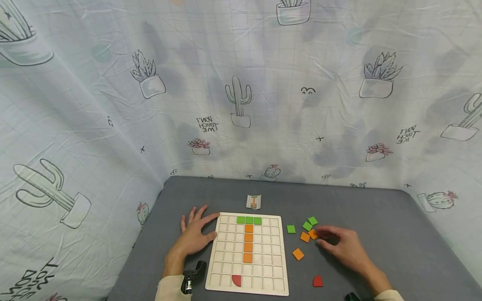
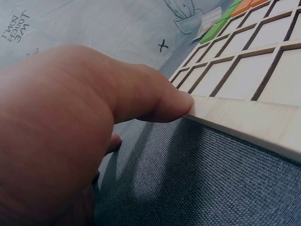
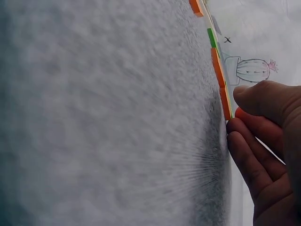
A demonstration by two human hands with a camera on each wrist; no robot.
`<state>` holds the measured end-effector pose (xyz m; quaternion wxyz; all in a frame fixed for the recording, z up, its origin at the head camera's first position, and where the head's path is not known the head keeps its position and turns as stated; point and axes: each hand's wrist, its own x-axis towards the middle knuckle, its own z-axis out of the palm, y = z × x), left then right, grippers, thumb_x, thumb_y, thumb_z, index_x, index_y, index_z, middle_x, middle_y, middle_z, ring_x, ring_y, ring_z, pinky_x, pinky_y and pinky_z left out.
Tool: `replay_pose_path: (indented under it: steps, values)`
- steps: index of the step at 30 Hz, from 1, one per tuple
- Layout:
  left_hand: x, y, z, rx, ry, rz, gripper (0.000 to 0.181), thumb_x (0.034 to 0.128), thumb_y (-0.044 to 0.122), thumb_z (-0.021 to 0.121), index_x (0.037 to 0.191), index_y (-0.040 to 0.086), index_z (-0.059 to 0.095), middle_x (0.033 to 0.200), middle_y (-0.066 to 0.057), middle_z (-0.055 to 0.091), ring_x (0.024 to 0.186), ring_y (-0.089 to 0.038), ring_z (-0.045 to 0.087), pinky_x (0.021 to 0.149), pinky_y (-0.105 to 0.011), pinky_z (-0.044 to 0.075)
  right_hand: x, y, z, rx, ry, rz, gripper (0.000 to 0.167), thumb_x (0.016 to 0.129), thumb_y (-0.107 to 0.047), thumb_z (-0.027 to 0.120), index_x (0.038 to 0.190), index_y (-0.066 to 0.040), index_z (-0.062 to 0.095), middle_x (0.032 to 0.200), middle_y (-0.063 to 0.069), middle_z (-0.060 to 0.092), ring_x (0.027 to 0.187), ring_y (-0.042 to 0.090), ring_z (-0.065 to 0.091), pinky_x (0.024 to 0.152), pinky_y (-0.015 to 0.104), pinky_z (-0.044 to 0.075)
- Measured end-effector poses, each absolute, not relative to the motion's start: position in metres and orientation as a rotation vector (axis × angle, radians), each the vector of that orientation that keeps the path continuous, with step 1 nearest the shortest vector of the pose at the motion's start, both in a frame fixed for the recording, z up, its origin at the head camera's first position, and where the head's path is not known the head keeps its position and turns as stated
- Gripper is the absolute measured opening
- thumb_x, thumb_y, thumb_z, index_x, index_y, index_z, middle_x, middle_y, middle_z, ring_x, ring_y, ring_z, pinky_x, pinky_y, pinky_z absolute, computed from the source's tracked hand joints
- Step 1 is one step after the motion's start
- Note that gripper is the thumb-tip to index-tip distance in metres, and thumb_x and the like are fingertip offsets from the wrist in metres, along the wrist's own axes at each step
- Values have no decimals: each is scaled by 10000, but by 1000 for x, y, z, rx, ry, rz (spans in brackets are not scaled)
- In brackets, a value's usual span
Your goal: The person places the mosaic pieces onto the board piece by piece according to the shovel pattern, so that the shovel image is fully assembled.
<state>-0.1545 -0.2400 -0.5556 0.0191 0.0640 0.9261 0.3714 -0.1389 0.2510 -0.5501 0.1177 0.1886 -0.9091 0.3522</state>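
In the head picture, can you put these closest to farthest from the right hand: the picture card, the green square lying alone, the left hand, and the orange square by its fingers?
1. Orange square: right by the right hand.
2. Green square: just right of the board.
3. Picture card: behind the board.
4. Left hand: at the board's left edge.
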Motion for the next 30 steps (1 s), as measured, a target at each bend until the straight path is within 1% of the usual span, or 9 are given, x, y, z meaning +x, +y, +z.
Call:
replay_pose_path:
  steps: [5,13,17,23,30]
  values:
    - [-154,-240,-555,196,2878,1149,609,941,155,787,1528,263,667,1786,-203,313,1684,-536,51,1261,-772,-117,-136,249,-548,548,-2697,1020,324,861,-114,938,1160,-177,831,1034,-109,840,892,-21,758,739,259,630]
    - [-154,-241,-554,208,2871,1147,606,947,159,778,1534,258,662,1788,-206,307,1684,-537,45,1256,-778,-118,-141,250,-544,589,-2684,981,303,866,-81,926,1139,-174,832,1031,-105,835,898,-24,754,743,269,645]
    - [-154,-241,-554,204,2863,1151,606,950,159,776,1536,261,660,1790,-202,302,1685,-534,39,1257,-776,-122,-149,250,-542,611,-2688,927,301,860,-81,929,1134,-165,837,1052,-85,835,907,18,771,761,281,649]
    - [-153,-241,-556,205,2862,1155,606,951,158,779,1537,256,660,1791,-202,300,1685,-533,39,1257,-778,-122,-160,251,-544,646,-2752,909,336,867,-123,934,1185,-148,830,1109,-50,838,963,80,796,819,296,653]
    - [-154,-240,-556,205,2879,1152,601,950,155,780,1535,235,663,1786,-208,309,1684,-532,53,1263,-765,-117,-162,251,-545,681,-2760,945,346,870,-113,930,1198,-147,824,1115,-42,838,963,79,795,822,296,654]
